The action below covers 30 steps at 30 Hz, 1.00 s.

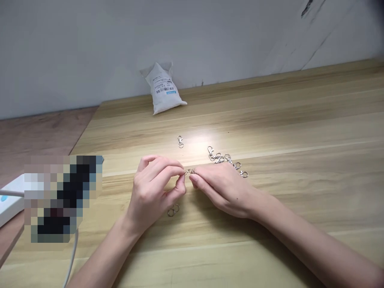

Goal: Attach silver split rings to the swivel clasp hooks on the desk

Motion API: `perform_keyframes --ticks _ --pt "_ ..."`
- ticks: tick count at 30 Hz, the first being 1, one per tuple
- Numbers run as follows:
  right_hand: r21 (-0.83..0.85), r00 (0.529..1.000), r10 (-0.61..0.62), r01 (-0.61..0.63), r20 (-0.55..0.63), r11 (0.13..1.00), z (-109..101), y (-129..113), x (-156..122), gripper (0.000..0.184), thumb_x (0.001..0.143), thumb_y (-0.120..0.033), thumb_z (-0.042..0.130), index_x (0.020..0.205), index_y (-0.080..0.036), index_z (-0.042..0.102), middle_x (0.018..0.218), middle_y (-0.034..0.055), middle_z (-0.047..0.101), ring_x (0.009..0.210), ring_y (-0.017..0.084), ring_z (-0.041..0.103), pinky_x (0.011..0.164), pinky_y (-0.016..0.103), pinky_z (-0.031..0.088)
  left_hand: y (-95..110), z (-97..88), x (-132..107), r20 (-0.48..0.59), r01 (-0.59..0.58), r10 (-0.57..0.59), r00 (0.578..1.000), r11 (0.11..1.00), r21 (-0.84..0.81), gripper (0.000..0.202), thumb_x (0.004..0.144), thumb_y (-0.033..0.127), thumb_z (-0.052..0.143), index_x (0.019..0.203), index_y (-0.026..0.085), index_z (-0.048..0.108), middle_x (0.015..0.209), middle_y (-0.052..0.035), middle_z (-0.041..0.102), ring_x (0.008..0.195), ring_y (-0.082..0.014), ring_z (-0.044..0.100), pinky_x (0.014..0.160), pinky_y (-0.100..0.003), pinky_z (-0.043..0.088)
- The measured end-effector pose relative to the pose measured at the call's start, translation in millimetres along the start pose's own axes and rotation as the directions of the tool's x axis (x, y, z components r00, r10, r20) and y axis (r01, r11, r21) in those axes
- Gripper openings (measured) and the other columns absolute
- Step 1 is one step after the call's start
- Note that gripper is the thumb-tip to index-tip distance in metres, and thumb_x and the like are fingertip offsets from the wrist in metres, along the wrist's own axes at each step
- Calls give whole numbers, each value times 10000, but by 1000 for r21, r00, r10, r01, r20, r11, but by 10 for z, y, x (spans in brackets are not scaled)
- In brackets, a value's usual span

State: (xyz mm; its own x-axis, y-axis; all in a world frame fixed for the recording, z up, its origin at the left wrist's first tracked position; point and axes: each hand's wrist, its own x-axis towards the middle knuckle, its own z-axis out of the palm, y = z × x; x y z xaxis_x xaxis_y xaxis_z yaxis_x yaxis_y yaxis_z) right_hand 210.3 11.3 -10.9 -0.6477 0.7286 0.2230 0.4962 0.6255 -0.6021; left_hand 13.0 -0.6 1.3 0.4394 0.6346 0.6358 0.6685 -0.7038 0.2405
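My left hand (157, 182) is closed in a pinch, thumb and forefinger on a small metal ring (189, 171). Facing it, my right hand (222, 184) pinches the other side of the same small metal piece; how many rings are linked there is hard to make out. Just behind my right hand lie several silver lobster clasps (211, 151) with rings. One more lobster clasp with a ring (180, 141) rests by itself farther back. Below my left hand, two metal rings (173, 210) lie together on the wooden table (285, 132).
A white plastic parcel bag (165, 90) with a printed label stands at the back near the grey wall (90, 48). At left is a blurred-out dark object (67, 196), with a white cable (73, 256) below it. A white power strip (12, 200) sits at the left edge.
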Motion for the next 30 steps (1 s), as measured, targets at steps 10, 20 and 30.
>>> perform_keyframes --ticks 10,20,30 --pt "5 977 73 -74 -200 997 69 -18 2 240 976 -265 421 1091 -164 606 904 16 665 631 90 521 579 235 326 14 6 -1 4 14 -13 1000 998 -65 135 784 60 635 788 187 588 782 7 691 706 -139 648 799 -343 437" --pt "-461 899 -168 -41 -404 887 101 -93 9 179 926 -236 528 901 -159 688 804 12 673 573 94 510 514 256 282 29 55 -6 8 68 -67 998 993 -95 117 796 82 624 782 189 580 775 11 680 707 -134 633 783 -349 424" --pt "-530 940 -193 15 -282 848 136 -175 19 309 950 -185 453 681 -161 605 661 1 587 564 106 460 542 280 264 14 40 -22 3 12 -12 1000 999 44 96 805 106 618 801 191 574 789 8 702 726 -141 660 839 -358 422"
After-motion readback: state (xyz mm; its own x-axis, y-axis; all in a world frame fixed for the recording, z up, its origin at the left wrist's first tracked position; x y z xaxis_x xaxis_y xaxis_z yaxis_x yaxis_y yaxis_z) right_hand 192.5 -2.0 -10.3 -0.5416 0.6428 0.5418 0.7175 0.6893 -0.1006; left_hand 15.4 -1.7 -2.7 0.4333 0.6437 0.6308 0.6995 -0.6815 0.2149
